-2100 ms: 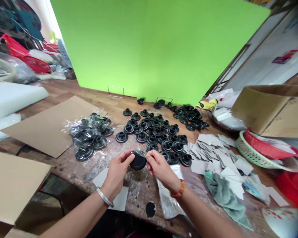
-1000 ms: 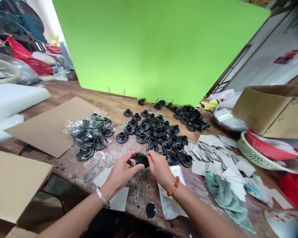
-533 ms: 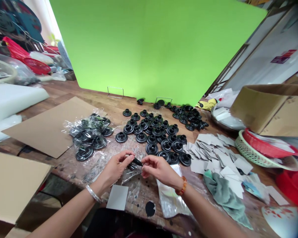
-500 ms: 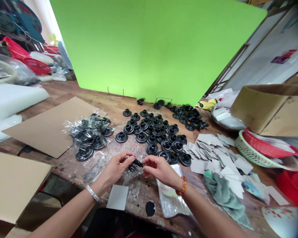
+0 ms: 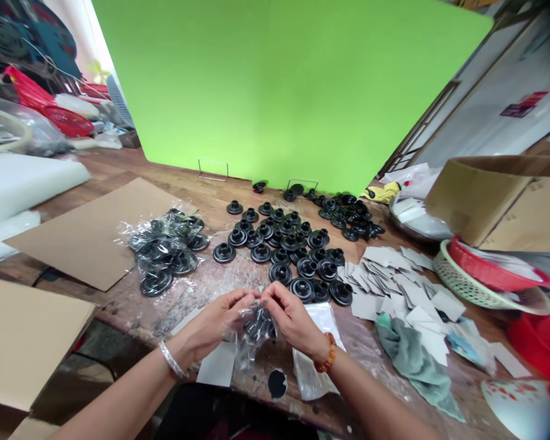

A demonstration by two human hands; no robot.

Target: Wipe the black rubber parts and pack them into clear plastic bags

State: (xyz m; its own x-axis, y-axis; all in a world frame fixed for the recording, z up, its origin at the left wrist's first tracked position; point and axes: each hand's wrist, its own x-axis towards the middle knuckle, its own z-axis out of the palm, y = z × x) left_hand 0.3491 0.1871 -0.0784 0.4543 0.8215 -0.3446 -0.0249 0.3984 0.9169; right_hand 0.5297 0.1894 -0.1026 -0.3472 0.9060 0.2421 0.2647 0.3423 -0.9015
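My left hand (image 5: 215, 321) and my right hand (image 5: 291, 318) meet over the near edge of the wooden table (image 5: 119, 174). Both pinch the top of a clear plastic bag (image 5: 252, 333) with a black round part (image 5: 259, 327) hanging inside it. A grey card (image 5: 217, 363) lies under my left wrist. Several loose black flanged parts (image 5: 286, 247) stand in rows just beyond my hands. A pile of bagged black parts (image 5: 167, 250) lies to the left.
Empty clear bags (image 5: 314, 360) lie under my right wrist. Grey cards (image 5: 394, 281) and a green cloth (image 5: 412, 360) spread to the right, with a basket (image 5: 481, 287) and a cardboard box (image 5: 499, 198) beyond. A cardboard sheet (image 5: 87, 235) lies at left. A green screen (image 5: 279, 85) stands behind.
The black part, held bare between my fingers earlier, now sits inside the clear bag. My hands have come together at the bag's top and dropped slightly toward me.
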